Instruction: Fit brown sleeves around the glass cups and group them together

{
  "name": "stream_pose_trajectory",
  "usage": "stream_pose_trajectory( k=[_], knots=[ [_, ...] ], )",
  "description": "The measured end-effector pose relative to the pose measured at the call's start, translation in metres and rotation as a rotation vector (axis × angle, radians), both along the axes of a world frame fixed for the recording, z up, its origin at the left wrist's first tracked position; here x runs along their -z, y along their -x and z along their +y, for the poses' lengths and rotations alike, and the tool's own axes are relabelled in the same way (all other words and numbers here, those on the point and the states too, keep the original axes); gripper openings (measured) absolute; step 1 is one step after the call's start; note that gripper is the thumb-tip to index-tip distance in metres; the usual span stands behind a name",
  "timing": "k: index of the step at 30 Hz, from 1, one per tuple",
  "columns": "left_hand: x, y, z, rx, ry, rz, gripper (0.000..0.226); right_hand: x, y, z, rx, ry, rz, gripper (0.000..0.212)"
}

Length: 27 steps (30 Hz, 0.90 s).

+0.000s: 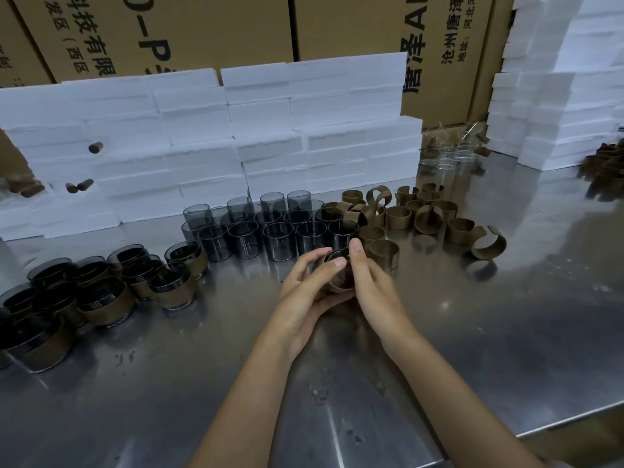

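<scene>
1. Glass cup (337, 265) with a brown sleeve (339, 285) round its lower part sits between both hands, held just above the tabletop (439, 332), front centre.
2. Left hand (304, 292) cups it from below and the side, fingers curled round the wall; looks like the steadying grip.
3. Right hand (368, 282) wraps the other side, thumb up at the rim; likely pressing the sleeve closed or seating it. Sleeve seam hidden by fingers, can't tell if fully on.
4. Bare cups (270, 231) stand upright in tight rows just behind the hands, within easy reach as the supply.
5. Loose sleeves (422, 211) lie in a pile to the right of the bare cups, split rings, some sprung open; one sleeve (383, 253) stands just beside the right hand, probably next up.
6. Finished cups (101, 292) with sleeves are clustered at the left, touching each other; that is the grouping spot, so this cup probably goes there.
7. White foam blocks (236, 136) are stacked behind, cardboard boxes (202, 28) behind those.
8. Clear glasses (452, 157) far right rear, blurry.
</scene>
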State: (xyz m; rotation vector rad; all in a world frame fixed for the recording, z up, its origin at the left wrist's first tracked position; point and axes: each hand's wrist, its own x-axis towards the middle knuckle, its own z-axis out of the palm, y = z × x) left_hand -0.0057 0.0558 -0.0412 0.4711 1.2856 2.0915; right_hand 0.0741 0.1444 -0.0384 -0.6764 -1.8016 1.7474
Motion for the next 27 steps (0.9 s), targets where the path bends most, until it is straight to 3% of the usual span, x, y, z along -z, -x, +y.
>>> stream_pose_trajectory(
  k=[5, 9, 13, 18, 23, 27],
  knots=[
    [0.0, 0.0, 0.0, 0.024, -0.009, -0.025, 0.061, 0.002, 0.004, -0.001, 0.051, 0.038, 0.028, 0.075],
    [0.002, -0.004, 0.0, 0.045, -0.004, -0.026, 0.065, 0.006, 0.006, 0.006, 0.156, 0.072, 0.053, 0.054],
    [0.001, -0.002, 0.001, 0.046, -0.019, -0.029, 0.047, 0.01, 0.005, 0.009, 0.119, 0.079, 0.057, 0.044],
    [-0.004, 0.001, 0.003, -0.033, 0.028, -0.078, 0.046, 0.007, 0.009, 0.012, 0.048, 0.302, 0.114, 0.017],
    [-0.001, -0.004, 0.008, -0.079, 0.113, 0.0, 0.015, -0.005, 0.015, 0.009, 0.055, 0.53, 0.079, 0.023],
    [0.001, -0.004, 0.009, -0.162, 0.147, -0.025, 0.017, -0.001, 0.02, 0.002, 0.09, 0.542, 0.102, 0.02]
  ],
)
